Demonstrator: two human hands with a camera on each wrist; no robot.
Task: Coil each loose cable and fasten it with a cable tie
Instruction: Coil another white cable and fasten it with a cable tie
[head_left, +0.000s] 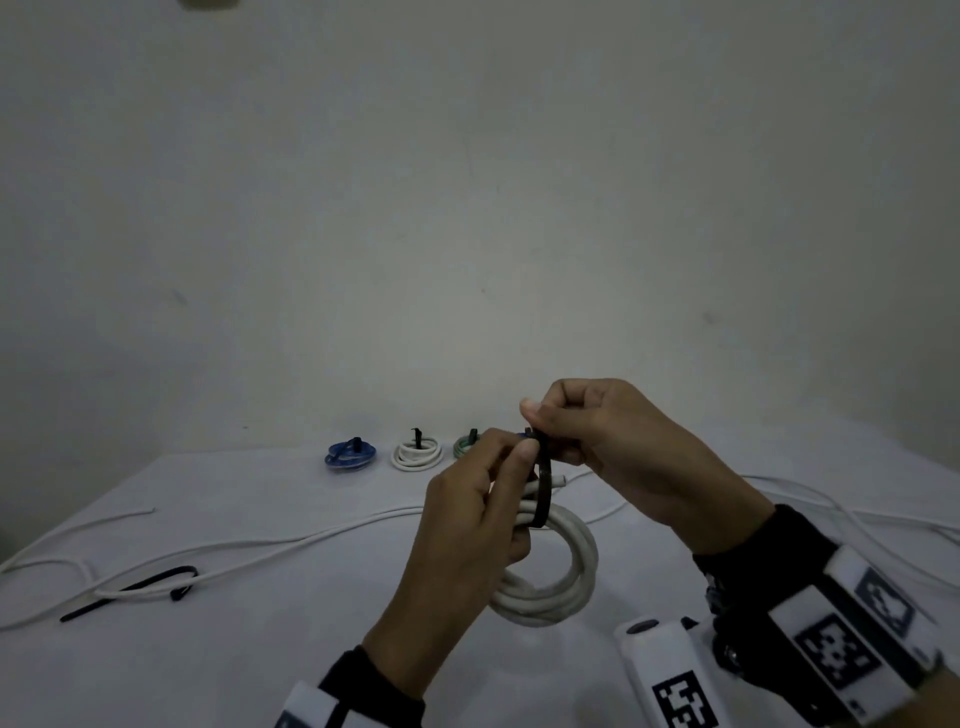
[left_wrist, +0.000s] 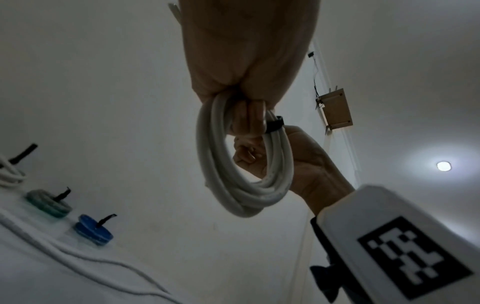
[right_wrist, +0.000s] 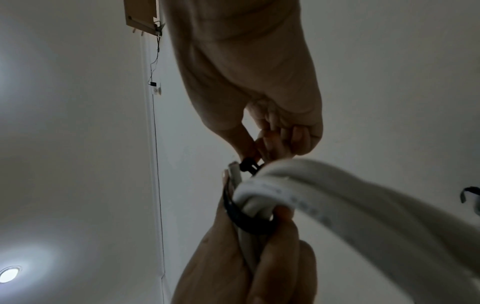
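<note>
A thick white cable coil (head_left: 558, 566) hangs above the table, held up in my left hand (head_left: 483, 499), whose fingers curl round its upper strands (left_wrist: 233, 115). A black cable tie (head_left: 543, 488) loops around those strands. My right hand (head_left: 587, 431) pinches the tie's upper end near its head (right_wrist: 249, 165). In the right wrist view the tie band (right_wrist: 241, 216) wraps the coil (right_wrist: 337, 195) just above my left thumb. Both hands meet at the top of the coil.
Three tied coils stand at the table's far edge: blue (head_left: 351, 455), white (head_left: 417, 452), green (head_left: 466, 446). Loose white cables (head_left: 291, 543) trail across the white table (head_left: 208, 649). A spare black tie (head_left: 135, 590) lies at the left. More cable (head_left: 857, 519) runs at the right.
</note>
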